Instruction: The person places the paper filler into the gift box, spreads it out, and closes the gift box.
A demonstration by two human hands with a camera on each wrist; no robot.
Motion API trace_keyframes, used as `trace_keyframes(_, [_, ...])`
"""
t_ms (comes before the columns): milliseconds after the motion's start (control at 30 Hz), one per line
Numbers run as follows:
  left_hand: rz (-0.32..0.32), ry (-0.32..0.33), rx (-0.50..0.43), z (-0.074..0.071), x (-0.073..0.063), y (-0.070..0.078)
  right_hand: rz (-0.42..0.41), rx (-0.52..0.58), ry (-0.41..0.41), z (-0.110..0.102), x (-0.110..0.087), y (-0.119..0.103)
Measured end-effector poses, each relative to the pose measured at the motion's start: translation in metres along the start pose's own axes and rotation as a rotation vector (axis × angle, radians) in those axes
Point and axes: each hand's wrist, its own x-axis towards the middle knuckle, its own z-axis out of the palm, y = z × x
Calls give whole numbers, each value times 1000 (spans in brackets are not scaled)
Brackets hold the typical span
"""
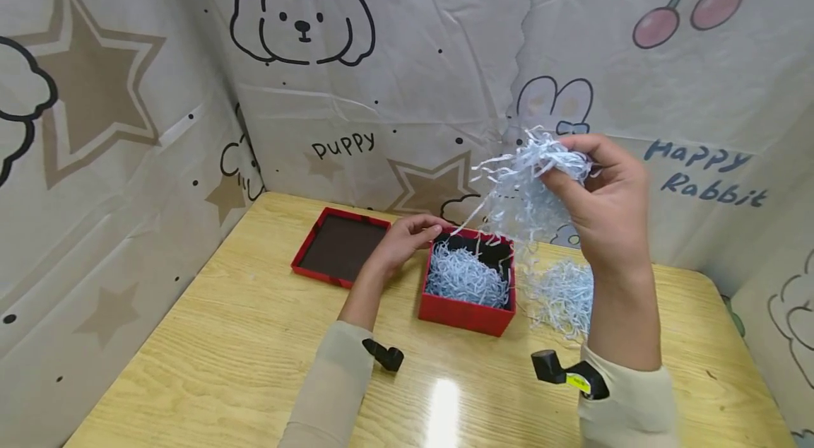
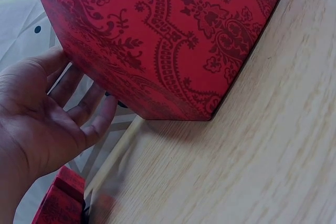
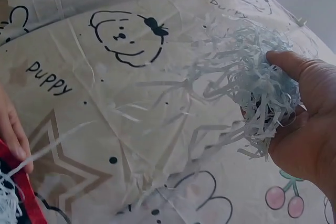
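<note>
My right hand (image 1: 610,201) pinches a loose clump of pale blue shredded paper (image 1: 537,172), raised above the table with thin strands trailing down. In the right wrist view, the thumb presses on this shredded paper (image 3: 262,82). Below stands a red box (image 1: 467,314) with its top uncovered and a dark inside, partly filled with the same shredded paper (image 1: 467,278). My left hand (image 1: 407,239) touches the box at its back left corner. In the left wrist view, the left hand's fingers (image 2: 92,103) lie loosely bent against the patterned side of the red box (image 2: 173,40).
Left of the box, a red lid (image 1: 343,246) lies with its dark inside up, partly behind my left hand. Another pile of shredded paper (image 1: 562,296) is on the wooden table (image 1: 254,363) at the right. A printed cloth (image 1: 381,102) hangs behind the table.
</note>
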Motion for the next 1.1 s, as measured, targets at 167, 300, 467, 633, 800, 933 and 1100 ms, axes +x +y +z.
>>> trace_keyframes(167, [7, 0, -5, -1, 1, -1, 56, -16, -33, 16, 1, 7])
trace_keyframes(300, [19, -8, -11, -1, 2, -3, 115, -54, -60, 19, -4, 23])
trace_keyframes(467, [16, -13, -35, 0, 3, -3, 204, -118, -74, 13, -17, 49])
trace_keyframes(633, [-2, 10, -38, 0, 2, -3, 298, -206, -93, 5, -37, 76])
trace_keyframes(800, [-7, 21, -11, 0, 2, -2, 370, -298, -103, -6, -58, 100])
trace_keyframes(933, [-7, 25, -1, 0, 2, -2, 406, -437, -142, -9, -71, 119])
trace_keyframes(1100, [-11, 22, -6, 0, 0, -2, 445, -556, -283, -7, -83, 131])
